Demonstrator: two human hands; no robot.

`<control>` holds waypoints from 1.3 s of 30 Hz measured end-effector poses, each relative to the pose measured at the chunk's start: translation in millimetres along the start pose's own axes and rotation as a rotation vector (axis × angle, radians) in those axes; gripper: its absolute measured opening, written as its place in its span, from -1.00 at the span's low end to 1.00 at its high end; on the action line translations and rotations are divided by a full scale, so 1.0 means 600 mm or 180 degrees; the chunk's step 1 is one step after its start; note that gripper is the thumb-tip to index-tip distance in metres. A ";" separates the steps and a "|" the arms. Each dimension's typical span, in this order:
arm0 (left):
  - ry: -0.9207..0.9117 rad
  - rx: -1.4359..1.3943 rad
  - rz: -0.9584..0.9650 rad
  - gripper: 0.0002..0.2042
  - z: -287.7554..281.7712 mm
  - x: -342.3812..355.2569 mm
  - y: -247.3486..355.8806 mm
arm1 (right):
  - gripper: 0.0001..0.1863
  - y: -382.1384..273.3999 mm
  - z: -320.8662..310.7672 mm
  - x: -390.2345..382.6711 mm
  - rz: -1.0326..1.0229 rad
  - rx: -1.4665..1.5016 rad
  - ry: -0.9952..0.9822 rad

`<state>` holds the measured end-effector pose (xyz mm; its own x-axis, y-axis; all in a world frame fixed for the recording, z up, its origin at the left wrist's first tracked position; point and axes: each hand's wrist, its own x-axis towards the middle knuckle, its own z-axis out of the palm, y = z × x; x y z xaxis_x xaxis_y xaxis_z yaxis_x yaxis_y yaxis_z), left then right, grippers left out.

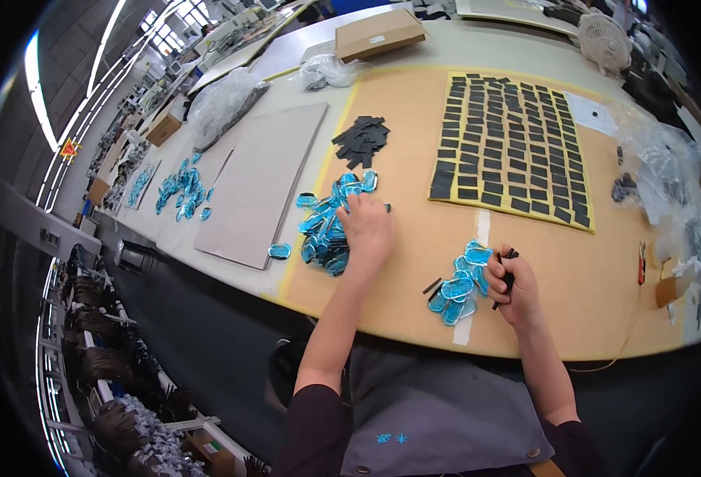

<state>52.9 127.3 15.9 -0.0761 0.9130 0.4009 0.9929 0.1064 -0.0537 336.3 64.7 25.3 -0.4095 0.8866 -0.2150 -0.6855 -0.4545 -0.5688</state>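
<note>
Left hand (pixel 369 229), grip unclear, seemingly picked among blue patches (pixel 324 232); right hand (pixel 517 288) clutched black strips (pixel 509 281); a clean pinch was needed!

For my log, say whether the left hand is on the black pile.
No, the left hand is at the blue pile.

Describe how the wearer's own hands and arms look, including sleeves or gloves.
The left hand and right hand are gloveless, with no watch visible. Both forearms are bare too; dark, plain-looking sleeves end around the elbows.
</note>
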 end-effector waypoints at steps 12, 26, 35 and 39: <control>0.0916 -0.2772 0.1476 -0.82 -0.112 -0.126 0.139 | -0.80 0.035 0.010 -0.005 -0.0031 -0.1086 0.0180; -0.0072 -0.5061 0.0412 -0.93 -0.091 -0.186 0.164 | -0.87 0.048 -0.004 -0.019 -0.0939 -0.2021 0.0196; -0.0160 -0.5426 0.0004 -0.95 -0.087 -0.202 0.179 | -0.91 0.061 -0.017 -0.017 -0.1185 -0.2234 0.0124; 0.0062 -0.5910 -0.0034 -0.95 -0.080 -0.203 0.178 | -0.93 0.062 -0.013 -0.024 -0.1198 -0.1966 0.0033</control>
<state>172.4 8.3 5.0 -0.0947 0.9097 0.4042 -0.1915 -0.4151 0.8894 321.6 36.1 1.0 -0.2048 0.9757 0.0781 -0.3122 0.0105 -0.9500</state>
